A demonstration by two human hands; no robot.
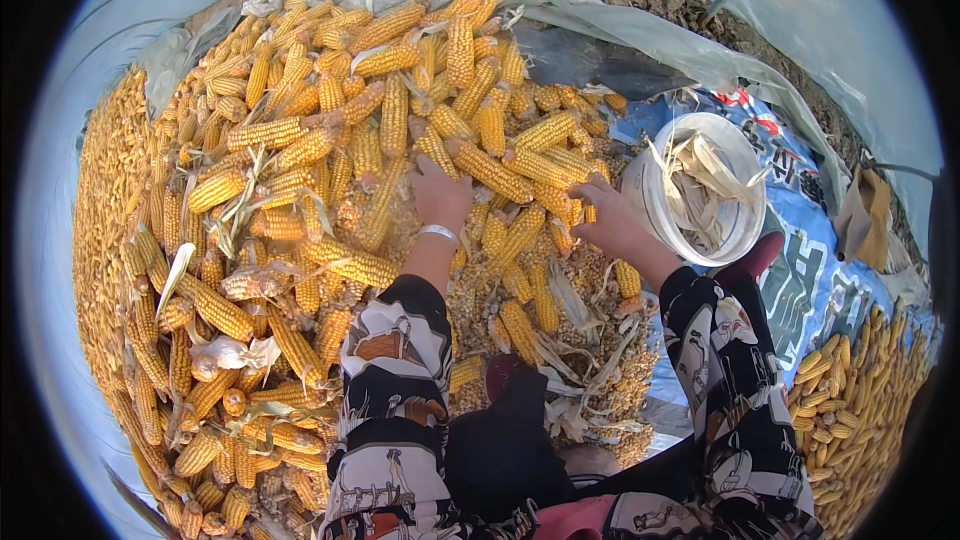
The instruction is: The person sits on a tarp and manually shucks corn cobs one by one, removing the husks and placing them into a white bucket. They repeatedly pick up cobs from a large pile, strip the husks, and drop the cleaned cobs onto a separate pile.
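Observation:
My left hand (440,198), a pale band on its wrist, reaches into the heap of husked yellow corn ears (290,230). Its fingers curl down over the lower end of an ear of corn (434,148); the fingertips are partly hidden. To the right, my right hand (612,220) is open, thumb and fingers apart in a curve. Beside that gap lies the end of another corn ear (541,168), and I see nothing held there. Loose kernels and stripped husks (575,300) lie below both hands.
A white bucket (645,180) with dry husks inside stands right of my right hand. Blue printed sheeting (800,230) spreads beneath it. Another pile of corn ears (850,410) lies at lower right. Plastic film (600,15) borders the far side, and my shoe (755,258) is near the bucket.

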